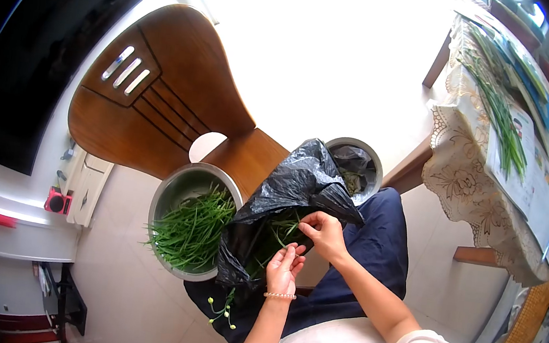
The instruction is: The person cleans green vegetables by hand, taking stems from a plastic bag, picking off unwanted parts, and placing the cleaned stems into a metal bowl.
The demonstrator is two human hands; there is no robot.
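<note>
My left hand [283, 271], with a beaded bracelet at the wrist, is closed in a pinch on a thin green chive stalk at the mouth of a black plastic bag [300, 177]. Just above and to its right, my right hand [323, 234] pinches the same stalk, fingertips together. More green stalks [270, 248] lie inside the open bag, partly hidden by its folds. Left of the bag, a metal bowl [183, 182] holds a heap of cut green chives [195, 227]. A few stalks with pale round buds [225, 312] hang below the bag.
A wooden chair [163, 86] stands ahead, its seat behind the bowl and bag. A metal bin [376, 169] with a dark liner is beyond my knee. At right, a lace-covered table [454, 184] bears papers and long green stalks [503, 128]. A dark screen [46, 47] is at left.
</note>
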